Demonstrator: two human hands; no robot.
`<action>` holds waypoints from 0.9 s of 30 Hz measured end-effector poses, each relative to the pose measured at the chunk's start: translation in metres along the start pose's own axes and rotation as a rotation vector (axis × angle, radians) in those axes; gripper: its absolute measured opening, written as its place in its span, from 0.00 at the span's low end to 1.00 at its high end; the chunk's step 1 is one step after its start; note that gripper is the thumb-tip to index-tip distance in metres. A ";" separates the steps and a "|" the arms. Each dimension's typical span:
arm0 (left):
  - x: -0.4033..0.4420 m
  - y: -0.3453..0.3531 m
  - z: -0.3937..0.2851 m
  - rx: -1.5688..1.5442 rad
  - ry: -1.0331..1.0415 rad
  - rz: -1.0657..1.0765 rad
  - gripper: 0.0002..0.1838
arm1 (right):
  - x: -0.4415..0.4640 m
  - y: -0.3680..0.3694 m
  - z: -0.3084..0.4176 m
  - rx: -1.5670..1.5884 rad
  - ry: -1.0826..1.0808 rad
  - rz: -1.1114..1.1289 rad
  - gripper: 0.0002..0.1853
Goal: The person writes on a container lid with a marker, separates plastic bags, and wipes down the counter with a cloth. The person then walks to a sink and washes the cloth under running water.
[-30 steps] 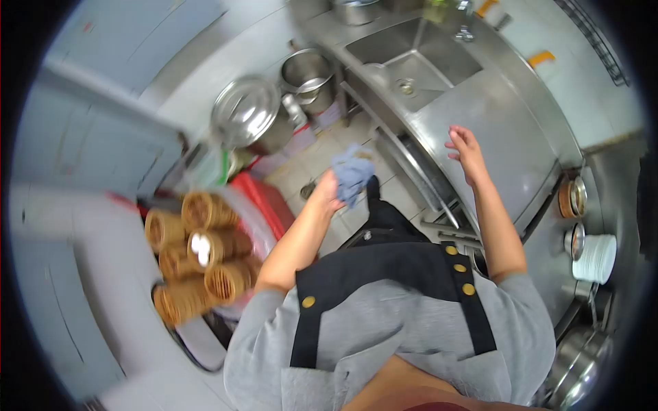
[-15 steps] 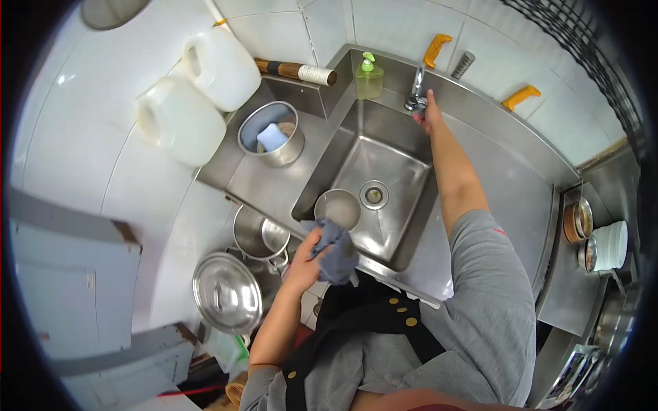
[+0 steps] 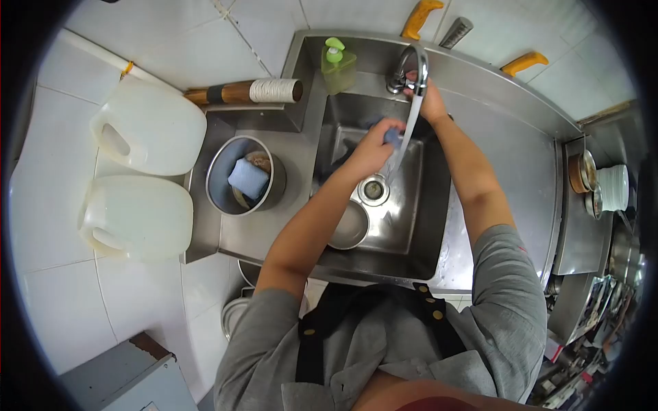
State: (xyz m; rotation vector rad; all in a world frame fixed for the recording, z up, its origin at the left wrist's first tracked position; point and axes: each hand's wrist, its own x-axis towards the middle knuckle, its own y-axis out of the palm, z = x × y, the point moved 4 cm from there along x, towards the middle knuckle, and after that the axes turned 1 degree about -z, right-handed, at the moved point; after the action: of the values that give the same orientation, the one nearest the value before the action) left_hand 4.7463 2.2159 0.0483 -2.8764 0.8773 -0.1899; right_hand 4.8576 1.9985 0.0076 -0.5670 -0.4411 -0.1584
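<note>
Sink (image 3: 401, 236) set in a steel bench (image 3: 493, 171). Nearest the body, a bowl (image 3: 351, 227) in the sink, partly behind the left forearm; just beyond it, the drain (image 3: 373, 191). Off to the left, a pot (image 3: 221, 175) with a blue sponge (image 3: 248, 179) inside. Farther in, left hand (image 3: 373, 152) above the basin, fingers closed on a blue cloth (image 3: 391, 137), beside the falling water (image 3: 408, 133). Beyond, right hand (image 3: 430, 104) at the tap (image 3: 423, 65); fingers partly hidden by spout and stream, cannot tell if gripping or only touching. Soap bottle (image 3: 337, 72) at the far left corner.
</note>
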 end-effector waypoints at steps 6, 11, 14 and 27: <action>0.028 0.015 -0.042 0.257 -0.040 0.099 0.17 | -0.006 -0.015 0.025 -0.330 -0.187 0.154 0.28; 0.052 0.029 -0.057 0.339 0.078 0.258 0.10 | -0.099 -0.071 0.097 0.770 0.719 0.210 0.25; 0.054 0.014 -0.079 0.317 0.129 0.215 0.09 | -0.108 -0.082 0.122 0.295 0.528 0.285 0.23; 0.045 -0.035 -0.062 0.004 -0.064 0.168 0.20 | -0.116 0.005 0.117 0.645 0.485 -0.068 0.07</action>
State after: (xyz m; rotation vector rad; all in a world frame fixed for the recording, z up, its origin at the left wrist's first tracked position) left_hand 4.7929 2.2141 0.1186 -2.7700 1.0985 -0.0815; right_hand 4.7127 2.0697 0.0420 0.1274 -0.0229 -0.2004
